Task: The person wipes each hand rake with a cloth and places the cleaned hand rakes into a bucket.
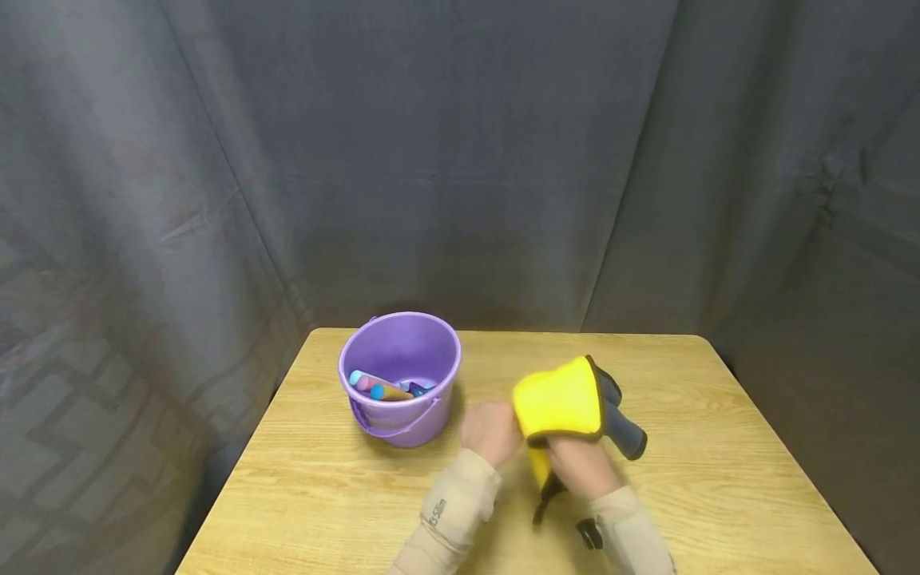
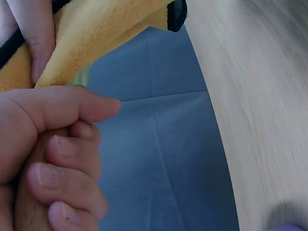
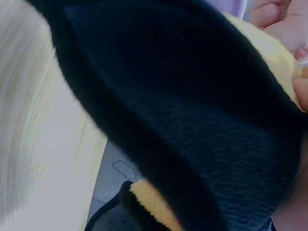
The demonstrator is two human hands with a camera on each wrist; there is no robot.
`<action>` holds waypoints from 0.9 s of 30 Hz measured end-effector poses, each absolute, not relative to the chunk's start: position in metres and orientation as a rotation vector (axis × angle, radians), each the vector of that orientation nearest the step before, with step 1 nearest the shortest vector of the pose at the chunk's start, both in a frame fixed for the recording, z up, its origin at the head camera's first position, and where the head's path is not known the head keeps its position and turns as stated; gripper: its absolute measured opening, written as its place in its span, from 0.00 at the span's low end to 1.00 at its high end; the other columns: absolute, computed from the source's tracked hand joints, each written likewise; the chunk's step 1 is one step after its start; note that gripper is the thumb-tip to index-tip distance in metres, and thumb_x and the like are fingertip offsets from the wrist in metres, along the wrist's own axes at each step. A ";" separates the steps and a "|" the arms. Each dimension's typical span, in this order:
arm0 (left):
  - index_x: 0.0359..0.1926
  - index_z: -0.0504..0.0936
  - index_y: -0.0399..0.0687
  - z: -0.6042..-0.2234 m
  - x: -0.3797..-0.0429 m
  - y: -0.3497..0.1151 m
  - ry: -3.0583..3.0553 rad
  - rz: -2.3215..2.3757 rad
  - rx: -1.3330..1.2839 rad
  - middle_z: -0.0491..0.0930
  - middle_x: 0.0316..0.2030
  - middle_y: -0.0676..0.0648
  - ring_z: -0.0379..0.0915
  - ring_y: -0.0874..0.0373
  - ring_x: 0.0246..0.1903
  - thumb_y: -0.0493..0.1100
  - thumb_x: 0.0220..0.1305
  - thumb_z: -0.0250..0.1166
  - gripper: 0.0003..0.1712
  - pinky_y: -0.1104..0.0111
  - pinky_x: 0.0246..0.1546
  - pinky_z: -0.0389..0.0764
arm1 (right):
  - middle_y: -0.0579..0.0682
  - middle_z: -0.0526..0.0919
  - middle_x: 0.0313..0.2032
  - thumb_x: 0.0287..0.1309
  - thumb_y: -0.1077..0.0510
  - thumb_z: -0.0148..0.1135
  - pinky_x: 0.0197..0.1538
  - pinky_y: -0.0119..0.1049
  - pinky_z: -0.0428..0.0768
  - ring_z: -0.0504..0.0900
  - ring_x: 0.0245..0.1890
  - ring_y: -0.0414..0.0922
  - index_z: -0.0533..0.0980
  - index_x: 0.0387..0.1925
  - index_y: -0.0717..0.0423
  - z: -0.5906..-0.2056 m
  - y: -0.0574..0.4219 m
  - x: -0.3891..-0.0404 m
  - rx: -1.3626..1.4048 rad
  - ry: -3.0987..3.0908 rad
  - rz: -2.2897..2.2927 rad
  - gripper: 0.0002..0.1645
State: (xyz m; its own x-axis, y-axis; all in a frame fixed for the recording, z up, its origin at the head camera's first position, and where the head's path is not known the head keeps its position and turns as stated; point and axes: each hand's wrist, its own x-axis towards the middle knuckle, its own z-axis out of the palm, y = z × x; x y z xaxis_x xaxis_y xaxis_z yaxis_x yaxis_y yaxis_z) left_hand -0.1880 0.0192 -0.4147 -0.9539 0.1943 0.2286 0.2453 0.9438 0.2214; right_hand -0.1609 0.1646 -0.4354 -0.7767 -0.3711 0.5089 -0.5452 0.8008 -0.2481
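Observation:
A yellow plush cloth item [image 1: 559, 399] with dark trim, its exact kind unclear, is lifted over the right half of the table. Dark grey padded parts [image 1: 624, 431] stick out on its right side. My right hand [image 1: 584, 465] reaches in under its trimmed edge and grips the cloth; its fingers [image 2: 41, 36] show against the fabric in the left wrist view. At the item's left side my left hand [image 1: 491, 431], fingers curled, holds the cloth where it narrows beside the thumb. Dark lining [image 3: 192, 110] fills most of the right wrist view.
Left of my hands stands a purple bucket [image 1: 398, 327] with several coloured cylinders [image 1: 388, 391] in it. A black buckle [image 1: 589, 533] is by my right sleeve. Grey curtains [image 1: 446, 160] surround the wooden table [image 1: 309, 495].

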 end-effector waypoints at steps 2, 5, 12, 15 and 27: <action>0.08 0.63 0.51 -0.415 -0.187 0.020 -2.897 -0.368 -0.336 0.63 0.08 0.55 0.59 0.61 0.10 0.44 0.47 0.60 0.19 0.72 0.10 0.59 | 0.41 0.64 0.21 0.42 0.71 0.60 0.31 0.36 0.72 0.67 0.23 0.39 0.66 0.20 0.51 -0.437 0.165 -0.161 0.660 -2.548 0.504 0.15; 0.08 0.64 0.51 -0.415 -0.187 0.021 -2.909 -0.356 -0.341 0.64 0.09 0.54 0.60 0.61 0.10 0.45 0.48 0.60 0.18 0.72 0.10 0.60 | 0.42 0.64 0.20 0.39 0.72 0.60 0.30 0.37 0.72 0.67 0.22 0.40 0.66 0.19 0.52 -0.439 0.167 -0.163 0.626 -2.549 0.462 0.15; 0.09 0.66 0.53 -0.414 -0.184 0.023 -2.909 -0.334 -0.403 0.62 0.09 0.56 0.58 0.63 0.10 0.46 0.50 0.61 0.19 0.73 0.10 0.59 | 0.44 0.64 0.18 0.37 0.72 0.61 0.28 0.39 0.72 0.67 0.21 0.42 0.66 0.16 0.52 -0.442 0.170 -0.168 0.608 -2.459 0.435 0.16; 0.09 0.66 0.53 -0.414 -0.184 0.023 -2.894 -0.350 -0.403 0.62 0.09 0.56 0.58 0.63 0.10 0.49 0.52 0.61 0.20 0.73 0.10 0.59 | 0.45 0.66 0.19 0.38 0.71 0.62 0.30 0.41 0.72 0.68 0.22 0.44 0.67 0.16 0.52 -0.442 0.170 -0.170 0.608 -2.427 0.445 0.15; 0.08 0.62 0.52 -0.415 -0.181 0.024 -2.827 -0.337 -0.405 0.60 0.08 0.56 0.56 0.63 0.09 0.45 0.52 0.59 0.21 0.74 0.10 0.57 | 0.45 0.66 0.19 0.41 0.68 0.65 0.27 0.37 0.71 0.67 0.21 0.43 0.71 0.21 0.57 -0.441 0.177 -0.172 0.471 -2.519 0.493 0.10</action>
State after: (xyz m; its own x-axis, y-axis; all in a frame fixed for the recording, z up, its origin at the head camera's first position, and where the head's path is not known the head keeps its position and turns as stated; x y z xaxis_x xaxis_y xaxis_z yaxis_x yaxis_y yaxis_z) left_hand -0.1806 0.0243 -0.4147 -0.9259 0.2413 0.2907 0.3029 0.9341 0.1892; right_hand -0.1718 0.1771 -0.4407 -0.8013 -0.2285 0.5529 -0.4202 0.8728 -0.2483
